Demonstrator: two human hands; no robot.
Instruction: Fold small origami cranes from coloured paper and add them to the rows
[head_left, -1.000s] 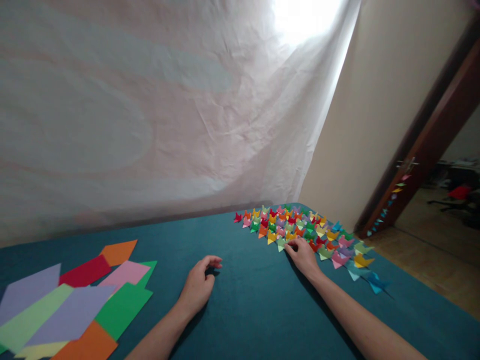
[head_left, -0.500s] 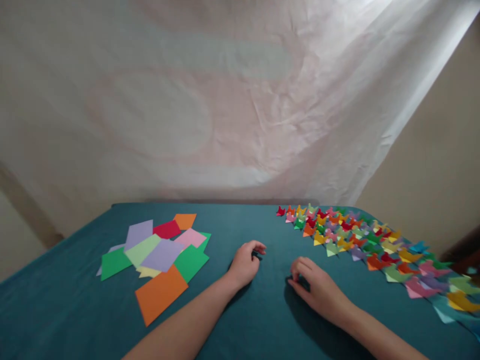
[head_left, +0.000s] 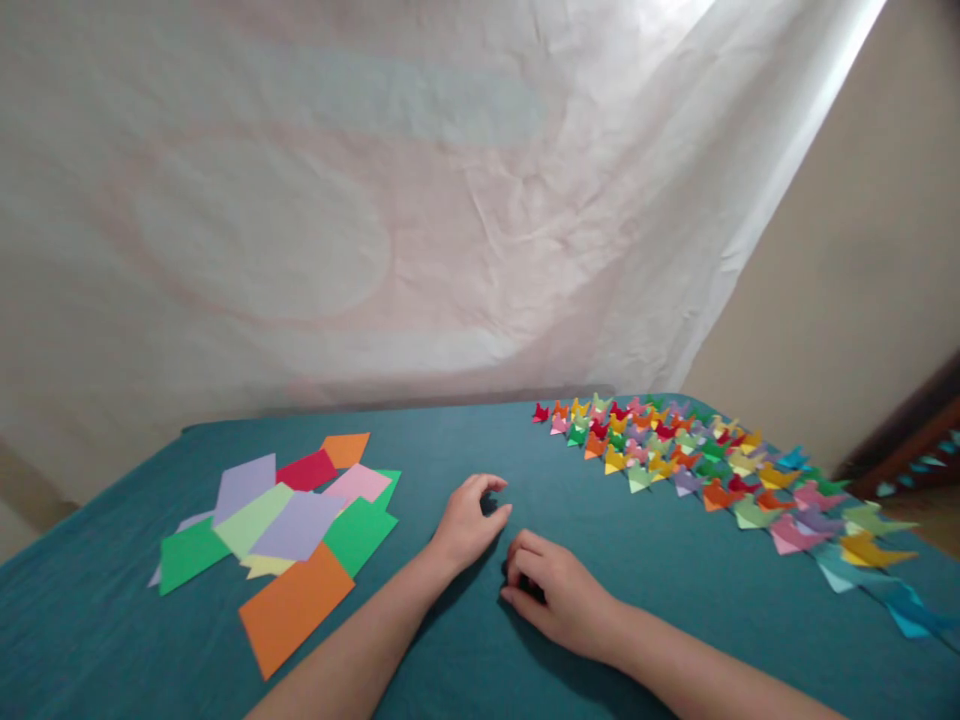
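Observation:
My left hand rests on the teal cloth in the middle of the table, its fingers curved and the thumb apart, with nothing between them. Close by on the right, my right hand has its fingers loosely curled, a gap showing between thumb and fingers; no object shows in it. The two hands are near each other but not touching. Left of them lies a loose, overlapping spread of coloured paper sheets, among them an orange sheet nearest me and a green sheet. Small folded paper birds stand in slanting rows to the right.
The teal cloth covers the table. A pale hanging sheet rises behind its far edge. At the right, a light blue paper bird sits near the table's side, and a dark brown object stands beyond.
My right hand has moved left, closer to my left hand. My left thumb and fingers have spread a little wider. The view has turned slightly to the right.

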